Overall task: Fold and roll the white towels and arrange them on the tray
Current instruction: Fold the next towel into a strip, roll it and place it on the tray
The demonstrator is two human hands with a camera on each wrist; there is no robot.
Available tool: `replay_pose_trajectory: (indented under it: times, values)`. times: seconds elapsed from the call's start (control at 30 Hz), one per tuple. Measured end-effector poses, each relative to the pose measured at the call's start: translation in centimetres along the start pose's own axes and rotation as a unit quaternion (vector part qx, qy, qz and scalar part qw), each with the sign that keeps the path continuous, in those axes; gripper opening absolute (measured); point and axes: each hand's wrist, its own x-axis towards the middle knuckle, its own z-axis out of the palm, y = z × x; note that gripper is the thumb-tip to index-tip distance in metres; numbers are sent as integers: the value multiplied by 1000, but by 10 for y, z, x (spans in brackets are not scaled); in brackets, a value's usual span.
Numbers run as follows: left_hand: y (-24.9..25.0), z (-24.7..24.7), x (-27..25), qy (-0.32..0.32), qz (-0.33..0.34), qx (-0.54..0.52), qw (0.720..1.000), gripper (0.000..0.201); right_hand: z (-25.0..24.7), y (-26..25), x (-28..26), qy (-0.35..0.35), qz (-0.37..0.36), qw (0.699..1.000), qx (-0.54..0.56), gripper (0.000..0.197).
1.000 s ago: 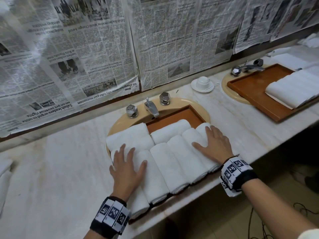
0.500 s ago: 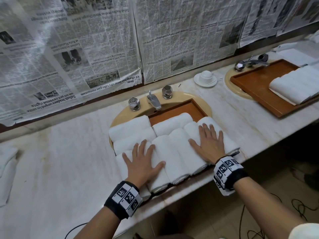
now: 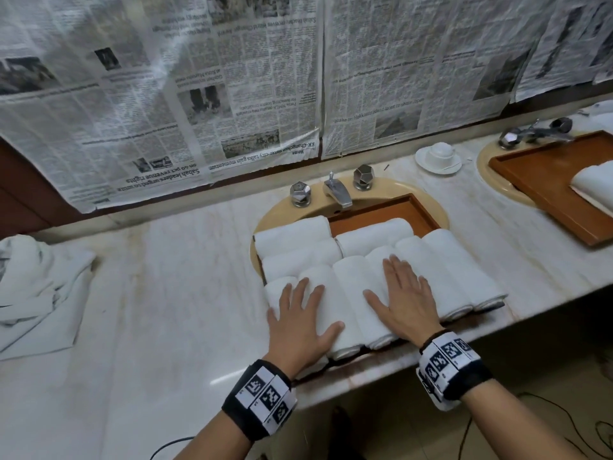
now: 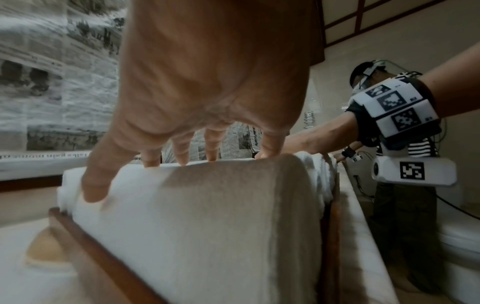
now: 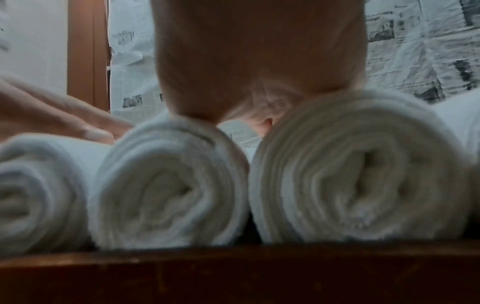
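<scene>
Several rolled white towels lie side by side on a brown wooden tray set over the sink. My left hand rests flat, fingers spread, on the leftmost front rolls. My right hand lies flat with straight fingers on the middle rolls. In the right wrist view the spiral ends of the rolls face the tray's near rim, with my palm pressing on top. More rolls lie crosswise at the back of the tray.
A heap of loose white towels lies on the marble counter at far left. A second tray with rolled towels sits on the right sink. A white cup on a saucer and taps stand behind. Newspaper covers the wall.
Both hands have slid toward the near ends of the rolls, the right hand moving left from the outer rolls to the middle ones. The view has tilted and shifted.
</scene>
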Motion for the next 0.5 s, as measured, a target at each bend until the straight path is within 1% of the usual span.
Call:
replay_pose_trajectory:
  times: [0.13,0.27,0.33,0.5]
  values:
    - [-10,-4,-2,4,25,-35,999,76,-2,-9,0,10,22,1000,-9,95]
    - [-35,-18,-16,35,38,-59,997,74,-8,-37,-12,35,24,999,-4,81]
    - [-56,-26,-27,47,33,-62,996,73,-9,-64,-23,49,5,999,6,79]
    - [-123,-38,-60,59,2,-76,995,70,-10,-152,-49,63,-72,995,29,87]
